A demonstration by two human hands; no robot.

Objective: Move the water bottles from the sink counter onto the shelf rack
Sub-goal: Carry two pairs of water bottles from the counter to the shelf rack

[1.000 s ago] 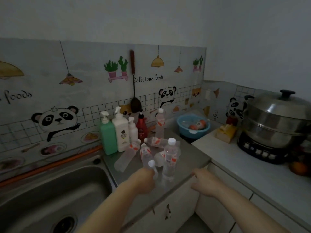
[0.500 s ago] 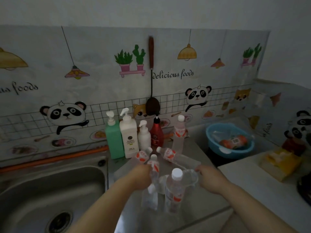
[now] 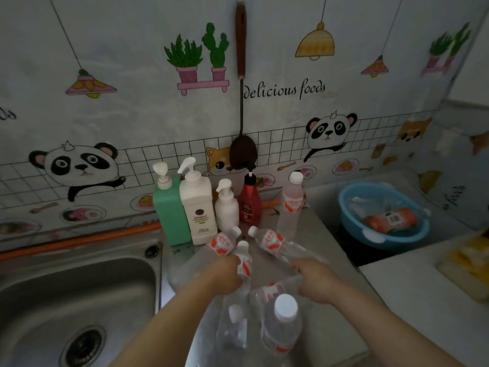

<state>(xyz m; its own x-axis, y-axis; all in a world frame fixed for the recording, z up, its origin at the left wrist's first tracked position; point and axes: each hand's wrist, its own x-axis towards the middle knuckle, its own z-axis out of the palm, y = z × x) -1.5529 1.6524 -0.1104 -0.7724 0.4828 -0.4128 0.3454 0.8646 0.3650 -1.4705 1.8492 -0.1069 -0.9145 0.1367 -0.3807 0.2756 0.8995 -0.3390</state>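
Several clear water bottles with white caps and red labels crowd the grey counter (image 3: pixel 325 234) right of the sink. My left hand (image 3: pixel 227 274) is wrapped around an upright bottle (image 3: pixel 244 256) in the middle of the group. My right hand (image 3: pixel 315 282) closes on the end of a bottle lying on its side (image 3: pixel 275 288). Two more lie behind them (image 3: pixel 222 242) (image 3: pixel 275 241). One stands at the back (image 3: pixel 291 205). Two stand nearest me (image 3: pixel 283 327) (image 3: pixel 234 329). No shelf rack is in view.
The steel sink (image 3: pixel 79 282) is at the left. Green (image 3: pixel 169 215), white (image 3: pixel 197 207), small white (image 3: pixel 226 211) and red (image 3: pixel 248 206) pump bottles line the wall. A blue basin (image 3: pixel 352 207) sits at the right, beyond a gap. A ladle (image 3: pixel 242 152) hangs above.
Both hands have reached forward into the bottle group. The left has closed round the upright bottle, the right onto the lying one. The view has drawn closer and turned left.
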